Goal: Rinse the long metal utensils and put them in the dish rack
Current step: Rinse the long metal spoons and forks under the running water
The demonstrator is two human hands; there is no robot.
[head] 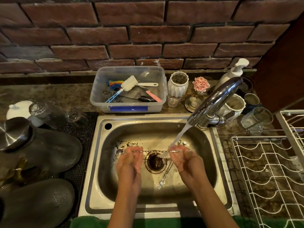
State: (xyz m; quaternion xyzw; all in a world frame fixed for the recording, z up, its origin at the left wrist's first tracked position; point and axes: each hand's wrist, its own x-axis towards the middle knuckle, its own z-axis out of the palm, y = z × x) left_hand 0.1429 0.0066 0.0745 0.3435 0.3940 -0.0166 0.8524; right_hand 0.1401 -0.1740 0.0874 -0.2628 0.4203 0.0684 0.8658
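Over the sink, left hand and right hand each pinch one end of a long spoon under the tap stream. Rinsing is underway; next, carry it to the dish rack. A fork waits below.

The dish rack runs off the right edge. Fingers of the left hand and right hand hide parts of the long spoon. The knife blades in the plastic tub are partly covered.
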